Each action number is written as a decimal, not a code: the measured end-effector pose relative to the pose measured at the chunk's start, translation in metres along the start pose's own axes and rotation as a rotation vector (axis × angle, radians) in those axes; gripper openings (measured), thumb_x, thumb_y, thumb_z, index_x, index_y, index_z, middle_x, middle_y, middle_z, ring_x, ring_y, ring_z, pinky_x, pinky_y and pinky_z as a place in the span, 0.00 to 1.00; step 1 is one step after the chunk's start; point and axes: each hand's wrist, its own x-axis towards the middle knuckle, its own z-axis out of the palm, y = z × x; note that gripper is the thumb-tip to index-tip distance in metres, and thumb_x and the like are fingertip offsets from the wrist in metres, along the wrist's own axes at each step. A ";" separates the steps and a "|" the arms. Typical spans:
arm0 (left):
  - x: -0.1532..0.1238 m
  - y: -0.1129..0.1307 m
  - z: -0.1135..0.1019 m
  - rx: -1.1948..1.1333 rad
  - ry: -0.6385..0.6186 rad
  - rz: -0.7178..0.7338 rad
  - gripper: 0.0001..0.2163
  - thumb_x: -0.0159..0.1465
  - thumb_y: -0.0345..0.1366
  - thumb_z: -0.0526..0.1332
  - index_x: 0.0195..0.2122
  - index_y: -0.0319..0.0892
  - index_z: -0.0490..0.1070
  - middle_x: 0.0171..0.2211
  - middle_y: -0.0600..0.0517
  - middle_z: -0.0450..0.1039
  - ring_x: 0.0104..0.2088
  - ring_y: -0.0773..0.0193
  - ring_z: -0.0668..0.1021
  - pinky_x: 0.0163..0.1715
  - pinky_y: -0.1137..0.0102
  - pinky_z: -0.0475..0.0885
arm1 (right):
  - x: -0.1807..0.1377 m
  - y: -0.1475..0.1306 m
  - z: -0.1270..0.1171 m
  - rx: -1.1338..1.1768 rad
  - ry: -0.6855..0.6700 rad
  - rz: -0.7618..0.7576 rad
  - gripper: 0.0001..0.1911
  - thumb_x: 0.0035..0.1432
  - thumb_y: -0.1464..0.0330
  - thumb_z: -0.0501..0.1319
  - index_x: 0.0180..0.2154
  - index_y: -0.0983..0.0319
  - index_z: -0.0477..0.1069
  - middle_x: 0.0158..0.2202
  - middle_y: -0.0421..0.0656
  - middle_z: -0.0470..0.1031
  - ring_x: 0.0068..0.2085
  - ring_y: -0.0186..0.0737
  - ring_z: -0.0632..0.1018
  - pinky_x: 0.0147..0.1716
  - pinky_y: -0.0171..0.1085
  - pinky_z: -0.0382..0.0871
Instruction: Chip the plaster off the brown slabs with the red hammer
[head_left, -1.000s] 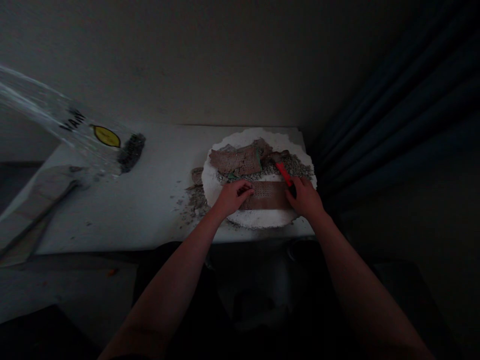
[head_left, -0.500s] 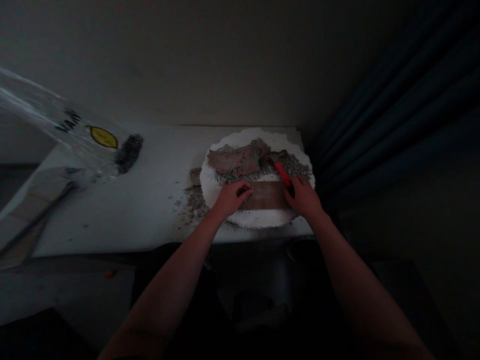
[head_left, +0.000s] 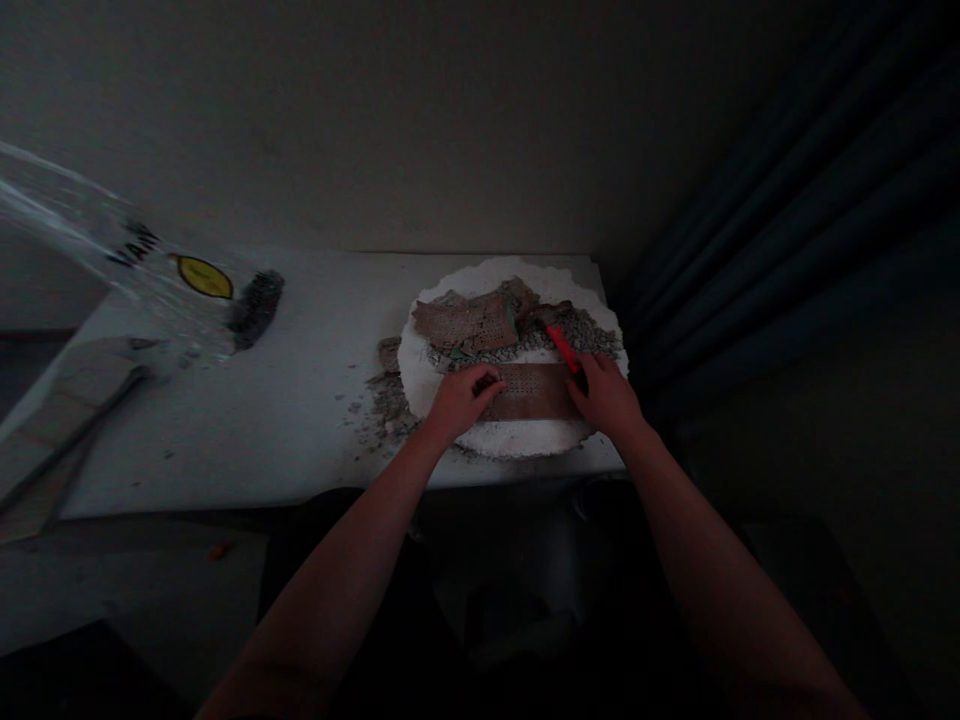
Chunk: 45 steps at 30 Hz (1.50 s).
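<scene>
A flat brown strip with rows of small holes (head_left: pixel 534 392) lies across a white, ragged-edged round board (head_left: pixel 517 437). My left hand (head_left: pixel 461 396) is at the strip's left end, its fingers curled and pinched on the edge. At the right end is my right hand (head_left: pixel 607 395), with fingers bent around a slim red-handled tool (head_left: pixel 561 346). The tool points up and left out of the grip; its lower end is hidden by the fingers. Behind the strip, a larger cracked perforated brown sheet (head_left: pixel 466 322) rests on the board, with green showing at its edge.
Grey crumbs (head_left: pixel 596 332) lie on the board, and more debris (head_left: pixel 394 400) spills left onto the white table (head_left: pixel 247 430). A clear plastic bag (head_left: pixel 161 285) with dark contents stands at left, beside flat pieces (head_left: pixel 67 410). A dark curtain (head_left: pixel 787 220) hangs at right.
Both hands stay almost in place on the strip and tool. The view has shifted very slightly.
</scene>
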 end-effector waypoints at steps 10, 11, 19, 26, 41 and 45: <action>-0.002 0.002 0.000 0.034 0.009 0.008 0.08 0.66 0.42 0.62 0.38 0.43 0.74 0.32 0.53 0.79 0.30 0.66 0.77 0.36 0.70 0.72 | -0.001 -0.001 -0.003 0.007 -0.017 0.023 0.17 0.66 0.66 0.55 0.55 0.62 0.66 0.51 0.55 0.71 0.49 0.53 0.74 0.43 0.46 0.71; -0.002 0.002 0.000 0.039 0.008 0.007 0.08 0.66 0.42 0.62 0.38 0.43 0.74 0.32 0.53 0.79 0.30 0.66 0.77 0.36 0.69 0.72 | -0.001 -0.001 -0.002 0.007 -0.015 0.025 0.17 0.66 0.66 0.55 0.55 0.62 0.66 0.51 0.55 0.71 0.49 0.53 0.74 0.43 0.46 0.71; -0.002 0.004 -0.001 0.058 -0.012 0.027 0.07 0.66 0.40 0.61 0.39 0.43 0.74 0.33 0.53 0.78 0.32 0.65 0.77 0.37 0.69 0.72 | 0.000 -0.002 -0.002 -0.007 -0.021 0.034 0.18 0.66 0.68 0.54 0.56 0.63 0.66 0.51 0.55 0.71 0.49 0.53 0.74 0.43 0.45 0.70; -0.002 -0.001 0.002 0.085 -0.017 0.050 0.09 0.67 0.42 0.60 0.39 0.43 0.74 0.32 0.52 0.78 0.32 0.64 0.77 0.36 0.69 0.71 | 0.000 -0.009 -0.002 -0.071 -0.026 0.067 0.22 0.67 0.67 0.52 0.60 0.63 0.64 0.52 0.56 0.72 0.45 0.52 0.76 0.39 0.44 0.72; -0.003 -0.004 0.013 0.105 0.046 0.150 0.06 0.67 0.38 0.60 0.39 0.43 0.74 0.37 0.49 0.78 0.40 0.61 0.78 0.46 0.65 0.72 | -0.045 -0.018 -0.048 0.667 0.147 0.238 0.31 0.65 0.60 0.55 0.67 0.58 0.57 0.35 0.43 0.76 0.23 0.37 0.73 0.21 0.37 0.70; -0.002 -0.004 0.014 0.091 0.047 0.173 0.07 0.67 0.38 0.60 0.39 0.42 0.75 0.37 0.49 0.78 0.40 0.60 0.78 0.47 0.64 0.72 | -0.082 -0.041 -0.066 0.786 -0.007 0.301 0.34 0.60 0.61 0.59 0.66 0.59 0.59 0.28 0.36 0.71 0.20 0.35 0.70 0.15 0.34 0.66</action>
